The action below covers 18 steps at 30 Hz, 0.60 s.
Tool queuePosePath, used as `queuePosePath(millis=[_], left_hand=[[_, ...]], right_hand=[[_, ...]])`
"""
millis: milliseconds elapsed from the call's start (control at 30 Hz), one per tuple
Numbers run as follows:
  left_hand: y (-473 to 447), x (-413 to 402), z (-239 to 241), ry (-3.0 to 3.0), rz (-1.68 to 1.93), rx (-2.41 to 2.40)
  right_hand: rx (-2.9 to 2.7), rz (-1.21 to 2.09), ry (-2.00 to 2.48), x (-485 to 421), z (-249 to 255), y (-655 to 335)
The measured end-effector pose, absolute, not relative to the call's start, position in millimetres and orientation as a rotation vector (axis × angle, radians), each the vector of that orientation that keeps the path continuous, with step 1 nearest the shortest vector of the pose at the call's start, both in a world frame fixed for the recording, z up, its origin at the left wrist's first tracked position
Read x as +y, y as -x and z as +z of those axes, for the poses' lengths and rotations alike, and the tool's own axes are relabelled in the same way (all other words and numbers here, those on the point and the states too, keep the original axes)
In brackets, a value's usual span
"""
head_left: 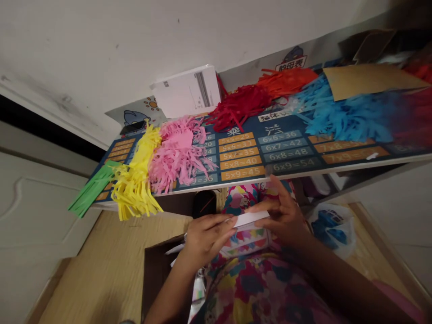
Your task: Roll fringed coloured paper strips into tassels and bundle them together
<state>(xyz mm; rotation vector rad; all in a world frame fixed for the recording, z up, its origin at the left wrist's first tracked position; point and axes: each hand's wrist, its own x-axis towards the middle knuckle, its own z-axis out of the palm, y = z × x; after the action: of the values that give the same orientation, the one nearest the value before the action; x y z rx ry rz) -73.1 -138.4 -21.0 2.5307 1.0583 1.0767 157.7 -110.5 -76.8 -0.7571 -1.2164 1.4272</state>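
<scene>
Over my lap, both hands meet at a narrow white strip [251, 218], which looks like folded paper or the edge of something flat. My left hand [205, 236] pinches the strip's left end between thumb and fingers. At the other end, my right hand [285, 216] grips it with the index finger raised toward the table edge. Just below the strip, a clear packet with a coloured pattern [248, 243] rests on the patterned clothing. Whether the strip is part of this packet, I cannot tell.
A narrow table [286, 168] with a times-table mat stands ahead. On it lie green [92, 189], yellow [135, 180], pink [180, 153], red [241, 105], orange [286, 81] and blue paper fringes [347, 112]. A white pad [187, 92] leans behind. A brown box [153, 270] and plastic bag [334, 229] flank me.
</scene>
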Motion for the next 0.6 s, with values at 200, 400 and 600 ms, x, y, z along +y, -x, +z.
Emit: queuePosePath(millis=[200,400,600], left_hand=[[65,-147,-9,-2.573,1.100,1.091],[57,-148,-15,-2.606,1.110,1.060],[44,-149,-19,-2.598,1.123,1.065]], right_hand=[[-1.268,1.368,0.586,-116,-54,-160],[-1.285,1.272,0.589,-123,-65,-161],[-1.183,1.265,0.627,-126,-75,-172]])
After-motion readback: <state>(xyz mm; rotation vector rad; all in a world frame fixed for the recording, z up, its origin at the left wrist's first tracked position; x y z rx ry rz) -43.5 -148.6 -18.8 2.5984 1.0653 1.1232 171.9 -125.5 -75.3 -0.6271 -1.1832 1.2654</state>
